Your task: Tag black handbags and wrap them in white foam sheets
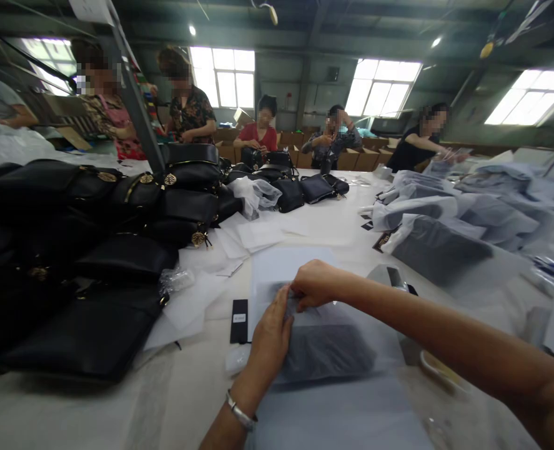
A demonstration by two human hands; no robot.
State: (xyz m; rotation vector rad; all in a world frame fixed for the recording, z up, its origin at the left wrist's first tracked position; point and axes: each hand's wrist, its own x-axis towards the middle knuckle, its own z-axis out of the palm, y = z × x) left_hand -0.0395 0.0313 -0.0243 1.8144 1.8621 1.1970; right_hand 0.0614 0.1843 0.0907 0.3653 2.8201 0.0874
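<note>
In the middle of the table, a black bag (328,353) lies flat inside a translucent white wrapper (380,325). My left hand (272,331) rests along its left side with the fingers stretched out. My right hand (316,284) is closed at the far part of the wrapper, its bent fingers pinching the material beside my left fingertips. Exactly what is caught under those fingers is partly hidden. A black tag (240,320) with a small white label sticks out left of the wrapper.
Black handbags (117,269) are piled on the left, with white sheets (192,306) beside them. Wrapped bags (445,244) are heaped on the right. A tape dispenser (396,278) stands behind my right forearm. Several people work along the far side, near cardboard boxes (368,157).
</note>
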